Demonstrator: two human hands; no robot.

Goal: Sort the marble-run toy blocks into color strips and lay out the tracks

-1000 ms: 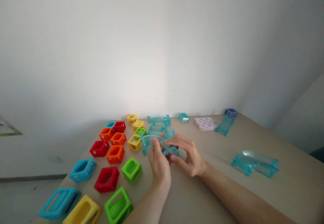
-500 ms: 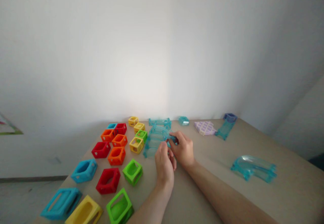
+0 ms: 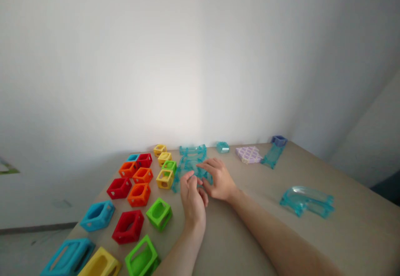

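Several clear teal track pieces [image 3: 190,163] lie together at the middle back of the table. At their near side is my left hand [image 3: 193,197], fingers partly curled and apart, with nothing visible in it. My right hand [image 3: 217,179] reaches over the right edge of these pieces, its fingers spread and touching or just above them. The fingertips of both hands are close together, and they hide part of the near teal pieces. Yellow cubes [image 3: 165,179] and a green cube [image 3: 169,166] stand just left of the teal pieces.
Red [image 3: 128,227], orange [image 3: 139,195], blue [image 3: 98,215] and green [image 3: 159,214] hollow cubes cover the left side. A curved teal track [image 3: 308,201] lies at the right. Farther back are a purple patterned piece [image 3: 249,154] and a straight teal track [image 3: 273,155] beside the wall.
My right hand's fingers have opened from a pinch at the teal pieces and spread flat. My left hand's fingers have loosened. The whole view has shifted slightly.
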